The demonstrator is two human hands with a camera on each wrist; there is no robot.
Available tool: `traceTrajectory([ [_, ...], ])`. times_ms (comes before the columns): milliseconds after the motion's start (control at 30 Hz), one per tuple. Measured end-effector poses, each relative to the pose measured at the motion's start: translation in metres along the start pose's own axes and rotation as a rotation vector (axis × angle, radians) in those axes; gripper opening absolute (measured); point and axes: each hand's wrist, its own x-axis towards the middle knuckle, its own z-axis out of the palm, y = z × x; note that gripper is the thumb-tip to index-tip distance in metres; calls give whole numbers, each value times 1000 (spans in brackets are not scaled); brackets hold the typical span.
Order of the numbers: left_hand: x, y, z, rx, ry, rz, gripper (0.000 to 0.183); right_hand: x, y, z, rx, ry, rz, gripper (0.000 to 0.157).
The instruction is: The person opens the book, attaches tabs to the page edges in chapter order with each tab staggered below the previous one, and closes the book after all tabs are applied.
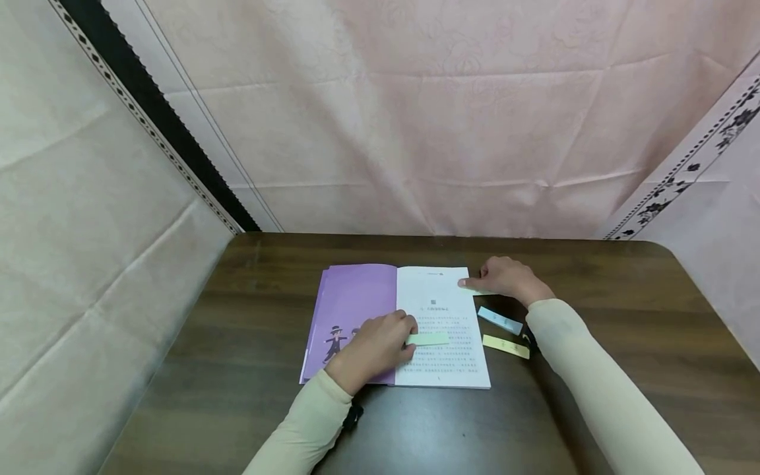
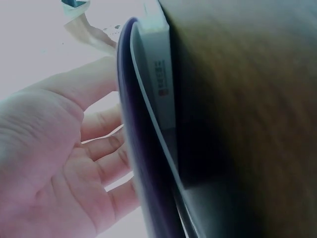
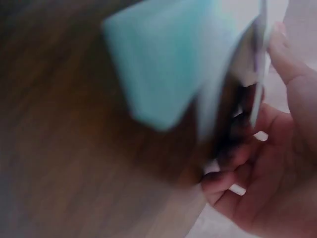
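An open book lies on the table, with a purple left side [image 1: 359, 290] and a printed white page [image 1: 436, 376] on the right. My left hand [image 1: 377, 346] lies over the book's middle and pinches a pale green sticky note pad [image 1: 432, 338] above the text. At the page's upper right edge, my right hand [image 1: 507, 277] holds a pale green sticky note [image 1: 482, 293] that juts past the edge, its thumb on the page side. In the right wrist view the fingers curl beneath a thin sheet, partly blurred.
Right of the book lie a blue sticky note pad [image 1: 501, 320] and a yellow one [image 1: 506, 346], near the right sleeve. The brown wooden table [image 1: 237, 369] reaches back to a pink cloth [image 1: 415, 152]. Cloth also hangs at both sides.
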Motion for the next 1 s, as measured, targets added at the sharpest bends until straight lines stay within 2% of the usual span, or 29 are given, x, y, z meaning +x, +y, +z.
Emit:
traceTrajectory([
  [200, 0, 0, 0, -20, -12, -22, 16, -2, 6, -1, -24, -9, -36, 60],
  [533, -1, 0, 0, -45, -4, -31, 17, -4, 12, 2, 28, -12, -99, 62],
  [667, -1, -1, 0, -55, -5, -35, 16, -4, 13, 1, 42, -40, -112, 64],
  [767, -3, -1, 1, -72, -7, -41, 16, -13, 12, -3, 77, -37, -152, 57],
  [900, -3, -2, 2, -101, -8, -52, 18, -38, 4, -7, 103, 81, -243, 40],
  [1000, -3, -3, 0, -121, -2, -70, 18, -62, -14, -3, 112, 189, -308, 29],
])
